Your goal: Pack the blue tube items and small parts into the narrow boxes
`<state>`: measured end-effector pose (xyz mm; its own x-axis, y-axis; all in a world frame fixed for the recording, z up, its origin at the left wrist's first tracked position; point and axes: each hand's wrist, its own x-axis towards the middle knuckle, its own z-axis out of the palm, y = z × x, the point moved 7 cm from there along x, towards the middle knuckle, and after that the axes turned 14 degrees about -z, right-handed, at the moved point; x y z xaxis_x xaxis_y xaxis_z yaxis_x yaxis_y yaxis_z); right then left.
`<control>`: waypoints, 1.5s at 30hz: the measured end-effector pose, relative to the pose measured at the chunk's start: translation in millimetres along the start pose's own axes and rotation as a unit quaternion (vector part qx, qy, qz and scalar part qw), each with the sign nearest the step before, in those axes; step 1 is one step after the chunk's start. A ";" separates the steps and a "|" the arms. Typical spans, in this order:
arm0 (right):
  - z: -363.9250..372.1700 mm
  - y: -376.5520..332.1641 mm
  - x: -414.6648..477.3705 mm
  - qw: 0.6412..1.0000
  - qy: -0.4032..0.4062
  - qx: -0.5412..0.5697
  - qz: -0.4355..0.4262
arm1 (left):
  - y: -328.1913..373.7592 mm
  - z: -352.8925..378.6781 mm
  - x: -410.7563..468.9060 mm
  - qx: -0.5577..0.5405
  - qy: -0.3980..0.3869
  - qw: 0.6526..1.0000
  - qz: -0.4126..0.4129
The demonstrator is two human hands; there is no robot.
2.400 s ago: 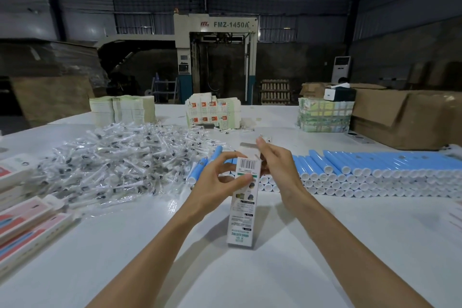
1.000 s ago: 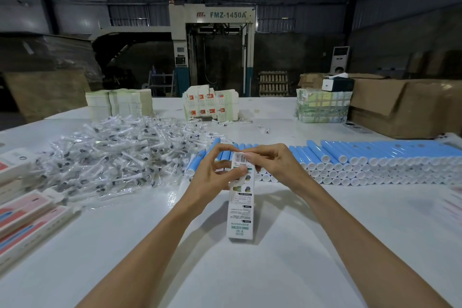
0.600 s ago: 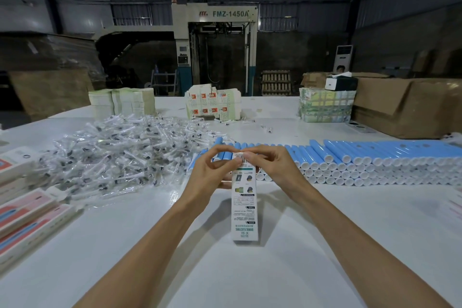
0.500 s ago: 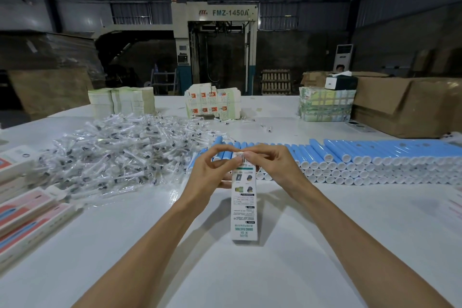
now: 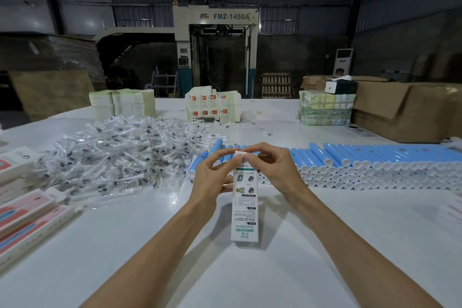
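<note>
A narrow box (image 5: 245, 204) stands upright on the white table (image 5: 350, 232), in front of the row of blue tubes (image 5: 375, 157). The left hand (image 5: 212, 177) grips its upper part with curled fingers (image 5: 226, 160), thumb along the side. The right hand (image 5: 277, 170) pinches the top flap between bent fingertips.

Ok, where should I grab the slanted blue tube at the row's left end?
I'd pinch the blue tube mid-barrel from above and the left: it lies slanted at the end of the row, so its round sides are bare there.
</note>
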<state>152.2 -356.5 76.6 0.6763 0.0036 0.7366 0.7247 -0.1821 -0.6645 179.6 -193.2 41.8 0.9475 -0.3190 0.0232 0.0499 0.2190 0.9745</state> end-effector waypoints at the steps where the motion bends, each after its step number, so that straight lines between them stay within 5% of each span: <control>1: 1.4 -0.8 0.6 1.000 0.001 -0.005 -0.004 | -0.3 -1.0 -0.1 -0.005 0.004 1.000 -0.004; 17: 2.2 6.2 -5.5 1.000 -0.005 0.025 0.002 | 0.7 -10.2 0.3 0.038 0.029 0.999 0.002; 20: 9.1 13.8 -11.3 0.997 0.011 0.035 0.065 | 1.9 -11.6 -0.1 0.038 0.044 0.998 0.012; 24: 30.3 17.9 -40.5 0.939 -0.031 0.253 0.231 | 5.2 -11.1 4.4 -0.063 0.066 0.996 0.020; 27: 21.8 4.0 -64.5 0.929 -0.057 0.271 0.246 | 1.7 9.9 9.6 -0.111 0.045 0.992 0.026; 30: -21.6 -10.2 -78.7 0.945 0.011 0.210 0.250 | -2.4 47.9 11.1 -0.065 -0.010 0.997 0.037; 34: -136.3 -50.8 -94.1 0.970 0.068 -0.103 0.208 | -24.6 68.2 9.7 -0.005 -0.081 0.997 -0.017; 37: -241.4 -89.7 -108.3 0.909 0.101 -0.370 0.164 | -30.9 63.7 6.3 0.140 -0.098 0.985 0.022; 41: -352.8 -122.2 -134.7 0.744 0.115 -0.633 0.182 | -23.6 53.7 7.5 0.208 -0.067 0.974 0.062; 45: -399.8 -124.3 -157.5 0.578 0.041 -0.782 0.228 | -12.0 50.0 8.2 0.261 -0.041 0.960 0.098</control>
<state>-97.1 -727.5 93.5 0.6948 -0.4300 0.5765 -0.5759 -0.8128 0.0877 170.9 -244.5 41.5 0.8933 -0.3956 0.2131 -0.3112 -0.2025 0.9285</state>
